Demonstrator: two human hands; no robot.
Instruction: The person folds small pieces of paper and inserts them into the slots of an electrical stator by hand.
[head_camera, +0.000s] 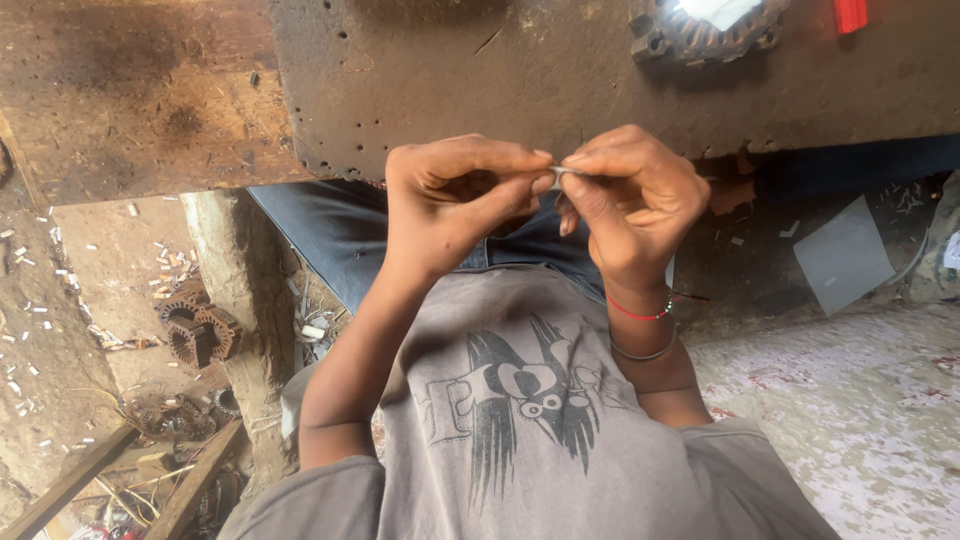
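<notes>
Head view: I see left hand and right hand both pinching a small pale paper strip between fingertips, raised near the dark worn wooden workbench edge, probably for close inspection.

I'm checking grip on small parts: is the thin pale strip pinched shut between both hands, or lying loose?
Pinched. The left hand and right hand meet fingertip to fingertip on the pale strip, held off the workbench.

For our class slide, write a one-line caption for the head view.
Left hand and right hand pinch a small pale strip beside a worn workbench.
</notes>
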